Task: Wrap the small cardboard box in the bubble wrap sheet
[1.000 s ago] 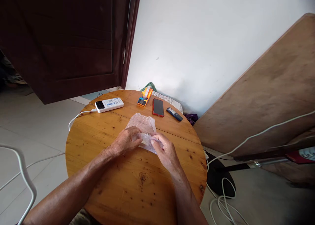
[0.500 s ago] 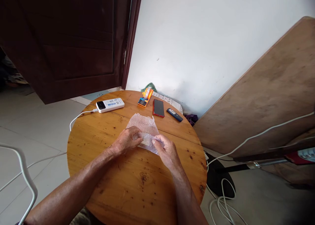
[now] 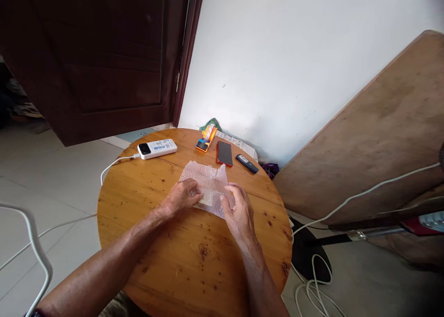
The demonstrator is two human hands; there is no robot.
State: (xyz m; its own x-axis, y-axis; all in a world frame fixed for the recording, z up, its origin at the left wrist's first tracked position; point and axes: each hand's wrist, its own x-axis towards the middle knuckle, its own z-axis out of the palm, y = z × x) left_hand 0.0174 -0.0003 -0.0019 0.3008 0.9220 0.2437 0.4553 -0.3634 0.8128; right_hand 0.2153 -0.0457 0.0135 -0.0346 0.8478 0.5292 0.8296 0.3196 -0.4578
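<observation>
A sheet of bubble wrap (image 3: 204, 172) lies on the round wooden table (image 3: 180, 270), with a pale flat object (image 3: 207, 198) showing through it near its front edge; I cannot make out what that object is. At the wrap's left side my left hand (image 3: 182, 195) is closed, thumb and fingers pinching the wrap. My right hand (image 3: 239, 210) is at the right edge of the wrap, its thumb and fingers apart, with nothing gripped between them.
Along the back of the table are a white power bank (image 3: 157, 148) with a cable, an orange tape dispenser (image 3: 207, 137), a red-edged phone (image 3: 224, 153) and a dark remote control (image 3: 247, 163). A black stand base (image 3: 310, 257) and loose white cables are on the floor at right.
My right hand has let go of the bubble wrap and its fingers have spread. The wrap's right side has opened outward, uncovering more of the pale object. My left hand stays put.
</observation>
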